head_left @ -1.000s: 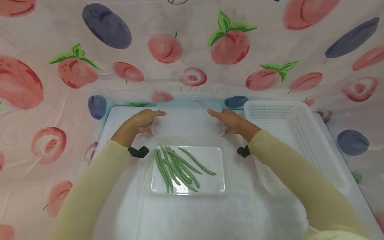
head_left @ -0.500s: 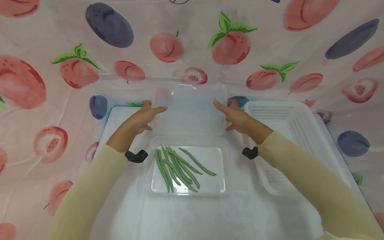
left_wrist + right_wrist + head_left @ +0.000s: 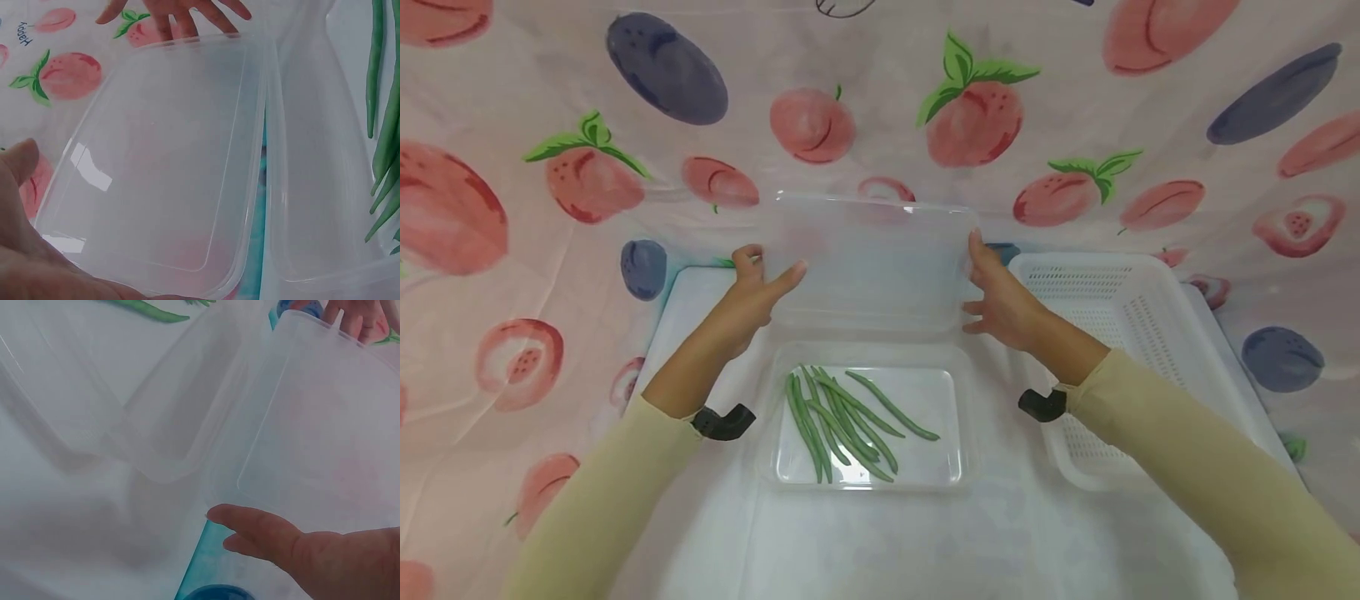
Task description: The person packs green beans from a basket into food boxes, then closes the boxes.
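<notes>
A clear plastic lid (image 3: 872, 262) is held tilted up behind a clear plastic box (image 3: 966, 417), against the patterned backdrop. My left hand (image 3: 748, 300) holds the lid's left edge, thumb toward the front and some fingers hidden behind it. At the opposite edge, my right hand (image 3: 1003, 304) holds the lid with its thumb raised along the side. Its fingers (image 3: 256, 531) extend beside the lid's corner in the right wrist view. Several green beans (image 3: 842, 417) lie in the box, mostly on its left side. In the left wrist view, the lid (image 3: 156, 156) is close beside the box wall.
A white perforated basket (image 3: 1157, 342) stands on the right of the white table (image 3: 880, 550), partly behind the right forearm. Fruit-patterned cloth (image 3: 880, 83) rises behind the table and around its sides. A black mount (image 3: 722, 422) sits at the left wrist, another (image 3: 1042, 406) at the right.
Both hands have raised the lid from lying nearly flat behind the box to a steeper tilt. The hands have spread slightly apart. The box and green beans have stayed in place.
</notes>
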`<state>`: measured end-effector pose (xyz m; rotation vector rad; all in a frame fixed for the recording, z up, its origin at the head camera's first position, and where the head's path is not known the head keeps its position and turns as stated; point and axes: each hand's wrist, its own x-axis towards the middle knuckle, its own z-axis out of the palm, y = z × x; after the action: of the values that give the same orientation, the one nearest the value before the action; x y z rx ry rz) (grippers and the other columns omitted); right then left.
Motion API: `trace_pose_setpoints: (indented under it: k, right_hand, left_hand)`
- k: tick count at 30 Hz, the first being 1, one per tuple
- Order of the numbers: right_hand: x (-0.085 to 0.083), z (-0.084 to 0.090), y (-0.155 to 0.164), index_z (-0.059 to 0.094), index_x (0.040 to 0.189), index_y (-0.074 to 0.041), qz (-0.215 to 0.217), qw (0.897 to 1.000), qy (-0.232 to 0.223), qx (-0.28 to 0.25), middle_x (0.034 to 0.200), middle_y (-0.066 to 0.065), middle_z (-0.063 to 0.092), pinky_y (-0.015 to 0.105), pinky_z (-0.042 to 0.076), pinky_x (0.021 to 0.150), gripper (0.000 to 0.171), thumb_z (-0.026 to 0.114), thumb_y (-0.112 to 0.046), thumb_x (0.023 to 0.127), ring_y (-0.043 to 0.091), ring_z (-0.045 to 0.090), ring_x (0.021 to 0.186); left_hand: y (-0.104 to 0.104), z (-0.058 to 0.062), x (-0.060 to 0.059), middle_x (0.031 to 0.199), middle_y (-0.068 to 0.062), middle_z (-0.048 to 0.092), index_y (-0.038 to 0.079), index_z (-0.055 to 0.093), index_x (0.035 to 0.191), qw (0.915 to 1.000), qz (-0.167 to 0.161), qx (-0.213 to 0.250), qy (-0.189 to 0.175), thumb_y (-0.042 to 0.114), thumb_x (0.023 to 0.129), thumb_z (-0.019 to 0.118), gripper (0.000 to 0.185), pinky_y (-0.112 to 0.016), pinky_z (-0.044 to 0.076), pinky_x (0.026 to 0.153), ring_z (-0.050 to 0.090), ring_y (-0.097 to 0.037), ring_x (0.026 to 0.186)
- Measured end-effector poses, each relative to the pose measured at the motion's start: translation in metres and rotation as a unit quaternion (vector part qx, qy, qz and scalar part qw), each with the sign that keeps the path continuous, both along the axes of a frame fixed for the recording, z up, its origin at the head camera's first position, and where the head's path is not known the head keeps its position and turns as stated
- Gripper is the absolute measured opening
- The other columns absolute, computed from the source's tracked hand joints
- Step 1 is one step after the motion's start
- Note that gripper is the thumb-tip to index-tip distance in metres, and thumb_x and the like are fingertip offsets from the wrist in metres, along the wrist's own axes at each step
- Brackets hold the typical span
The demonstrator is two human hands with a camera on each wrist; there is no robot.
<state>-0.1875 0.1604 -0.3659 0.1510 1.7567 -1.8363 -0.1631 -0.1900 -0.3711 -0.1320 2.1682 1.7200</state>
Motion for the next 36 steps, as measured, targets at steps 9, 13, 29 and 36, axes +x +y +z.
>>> trace_pose_setpoints:
  k: [9,13,29,36]
  right_hand:
    - [0.014,-0.004,0.005,-0.015,0.162,-0.038,0.009,0.999,0.034,-0.021,0.172,0.004,-0.016,0.075,0.009,0.118,0.092,0.03,-0.081,0.094,0.054,-0.005,0.154]
    - [0.024,-0.01,0.005,-0.019,0.161,-0.033,-0.005,0.998,0.058,-0.036,0.172,0.008,-0.016,0.071,0.007,0.121,0.091,0.026,-0.079,0.096,0.049,-0.003,0.156]
    - [0.057,-0.03,0.005,0.034,0.158,-0.007,0.008,0.994,0.1,-0.039,0.172,0.01,0.01,0.063,-0.005,0.126,0.089,0.023,-0.074,0.1,0.038,0.001,0.159]
    - [0.072,-0.036,0.002,0.051,0.15,-0.014,0.023,0.993,0.115,0.03,0.173,0.0,0.007,0.067,-0.002,0.125,0.08,0.023,-0.071,0.102,0.025,-0.001,0.16]
  left_hand:
    - [-0.011,-0.013,0.016,0.17,-0.005,-0.022,0.022,-0.016,0.161,0.9972,-0.024,0.065,0.028,0.071,0.096,0.046,0.102,-0.07,0.003,0.123,-0.019,-0.026,0.158]
    - [-0.013,-0.018,0.021,0.169,-0.008,-0.026,0.017,-0.017,0.16,0.9908,-0.03,0.121,0.053,0.079,0.093,0.034,0.106,-0.066,-0.008,0.123,-0.027,-0.027,0.155]
    - [-0.023,-0.046,0.046,0.172,-0.007,-0.018,0.014,0.019,0.154,0.9782,-0.077,0.174,0.082,0.076,0.098,0.011,0.084,-0.074,-0.022,0.113,-0.026,-0.032,0.155]
    - [-0.027,-0.058,0.059,0.172,-0.011,-0.015,0.032,0.049,0.13,0.9676,-0.087,0.199,0.128,0.065,0.105,0.022,0.049,-0.075,-0.022,0.113,-0.026,-0.04,0.155]
